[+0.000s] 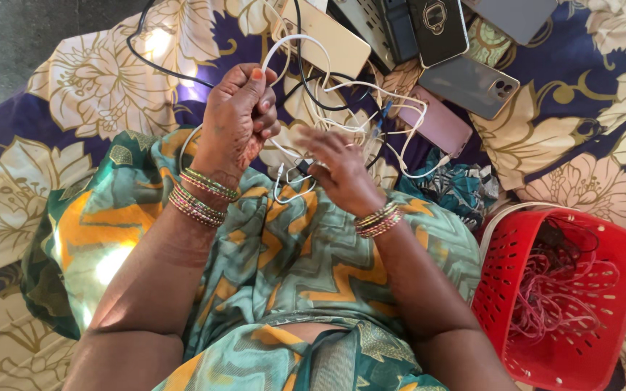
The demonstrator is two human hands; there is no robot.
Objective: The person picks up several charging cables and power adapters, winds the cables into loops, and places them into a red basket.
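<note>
White charging cable [306, 45]: left hand [237, 116] fisting its loop, rising toward 12 o'clock; right hand [342, 170] pinching the connector end at 4 o'clock.

Glossy plastic cables [342, 94], perforated plastic basket [505, 268], printed cloth bedsheet [581, 137].

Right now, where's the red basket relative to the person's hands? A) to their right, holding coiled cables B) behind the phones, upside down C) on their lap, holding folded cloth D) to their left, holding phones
A: the red perforated basket sits on the floral sheet on the person's right side, with pinkish coiled cables inside, while the left hand and right hand work white cables over the lap.
</note>
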